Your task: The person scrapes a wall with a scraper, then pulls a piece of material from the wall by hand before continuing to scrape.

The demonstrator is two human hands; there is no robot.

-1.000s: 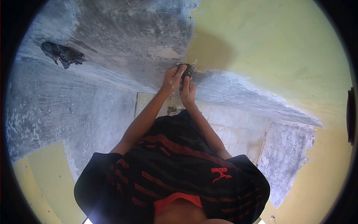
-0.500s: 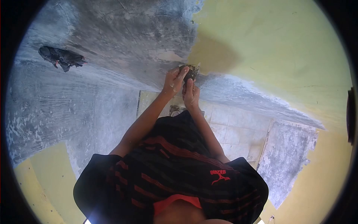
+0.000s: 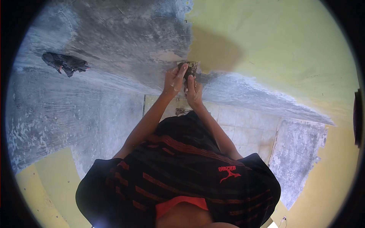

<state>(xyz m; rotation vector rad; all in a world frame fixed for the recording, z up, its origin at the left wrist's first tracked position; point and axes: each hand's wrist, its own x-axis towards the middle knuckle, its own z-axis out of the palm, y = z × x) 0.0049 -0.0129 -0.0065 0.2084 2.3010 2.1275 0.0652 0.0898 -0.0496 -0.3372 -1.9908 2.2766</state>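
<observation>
Looking from the left, I see a dark rag [image 3: 64, 62] on the grey wall [image 3: 95, 45], well apart from the work. At the middle my left hand [image 3: 173, 81] and right hand [image 3: 193, 92] press a dark scrub pad [image 3: 190, 69] against the wall, right at the edge where bare grey meets yellow paint [image 3: 273, 49]. The left fingers curl over the pad's top and left side; the right fingers close on it from below, so both hands grip it together and neither is spread wide. The pad lies flat on the surface, touching the paint's border, with a darker patch [image 3: 215, 51] just to its right. Below the hands a tiled floor [image 3: 235, 125] shows past my black striped shirt [image 3: 178, 171]. To do this well, I judge I should keep the pad flat, press evenly with both hands, and work along the paint edge in short strokes so no corner digs in.
</observation>
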